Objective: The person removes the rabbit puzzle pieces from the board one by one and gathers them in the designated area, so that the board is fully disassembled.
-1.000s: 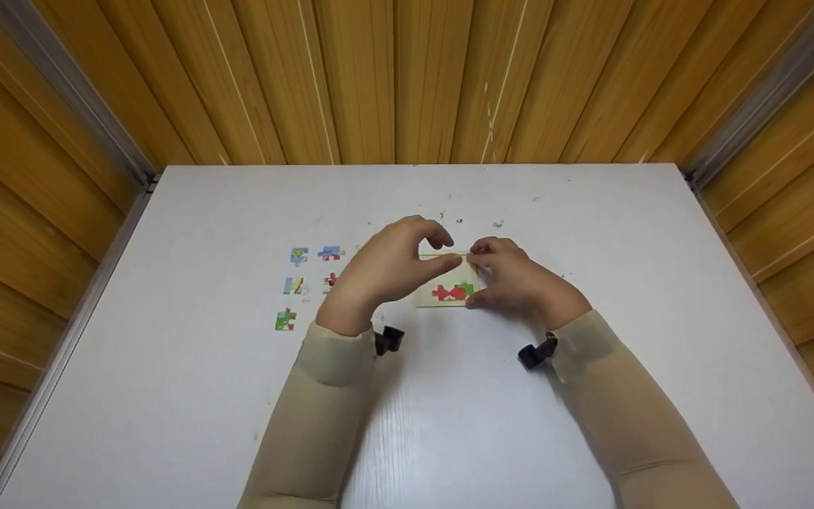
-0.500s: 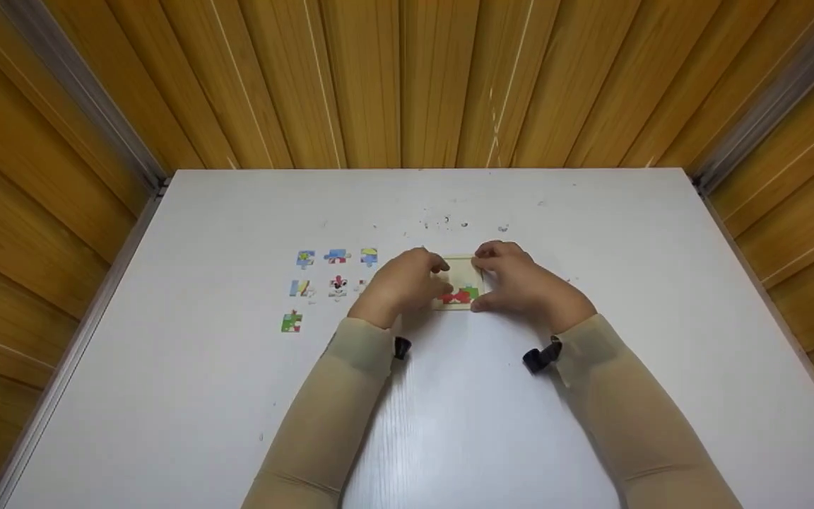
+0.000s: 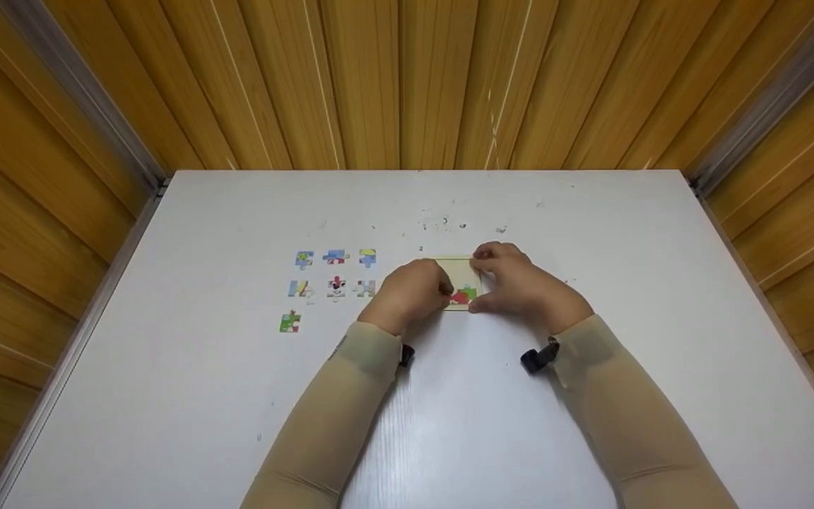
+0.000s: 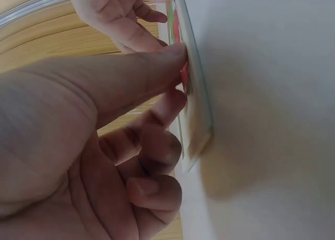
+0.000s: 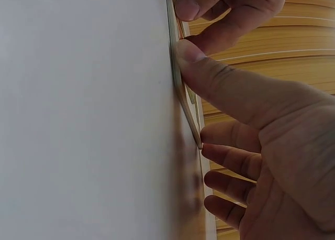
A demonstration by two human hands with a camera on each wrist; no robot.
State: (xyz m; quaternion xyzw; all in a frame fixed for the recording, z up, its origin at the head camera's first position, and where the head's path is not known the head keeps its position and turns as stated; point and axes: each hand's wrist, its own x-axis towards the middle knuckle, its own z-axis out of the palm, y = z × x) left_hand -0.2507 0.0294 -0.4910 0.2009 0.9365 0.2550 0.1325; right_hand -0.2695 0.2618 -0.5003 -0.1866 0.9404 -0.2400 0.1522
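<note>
A small pale wooden puzzle tray (image 3: 456, 272) lies on the white table between my hands. Along its near side sit red puzzle pieces (image 3: 460, 298) and a green one (image 3: 471, 290). My left hand (image 3: 407, 291) reaches over the tray's left part, hiding it. In the left wrist view, its thumb and index finger pinch a red puzzle piece (image 4: 184, 75) right at the tray's surface, the other fingers curled. My right hand (image 3: 523, 286) grips the tray's right side, thumb at the near corner and fingertips at the far one; the right wrist view shows the thumb (image 5: 191, 51) against the tray edge.
Left of the hands, loose jigsaw pieces lie in rough rows, among them a blue one (image 3: 336, 256), one with a cartoon face (image 3: 336, 285) and a green one (image 3: 290, 322). Dark specks mark the table (image 3: 562, 438) behind the tray. Wood-plank walls (image 3: 407, 85) enclose it.
My left hand has come down from above the tray to its near left part, and its fingers have closed together on a red piece. My right hand keeps its hold on the tray.
</note>
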